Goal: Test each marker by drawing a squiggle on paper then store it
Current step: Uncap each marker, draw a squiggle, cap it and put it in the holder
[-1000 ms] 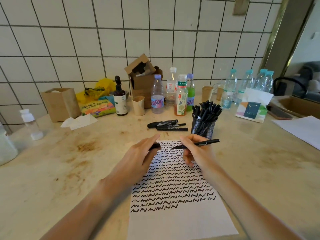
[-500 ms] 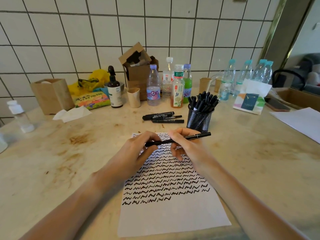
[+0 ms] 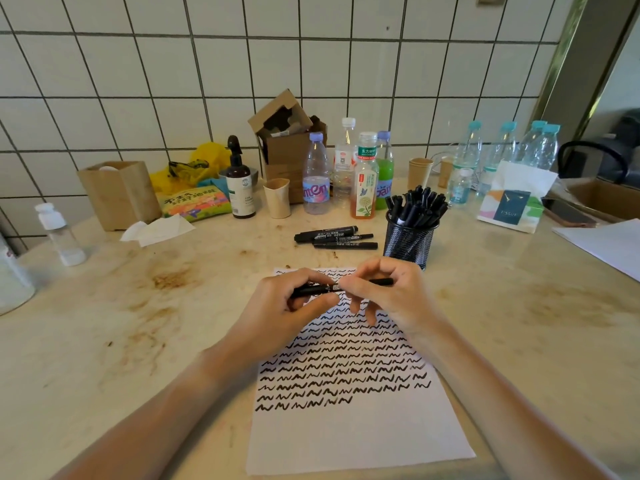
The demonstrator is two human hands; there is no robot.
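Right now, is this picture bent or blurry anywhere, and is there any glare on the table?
Head view: the wide lens bows the wall tiles, most at the edges; the table shows soft sheen near the right side, no harsh glare; the squiggles on the paper and the marker in both hands read sharp; the far-right doorway is dim and soft.

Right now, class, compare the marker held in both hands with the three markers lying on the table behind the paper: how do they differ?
The held marker is off the table, above the paper, pinched by the left hand and right hand; the three loose markers lie flat on the bare table, untouched. The held one is partly hidden by fingers; the three show full length. All are black and lie roughly crosswise.
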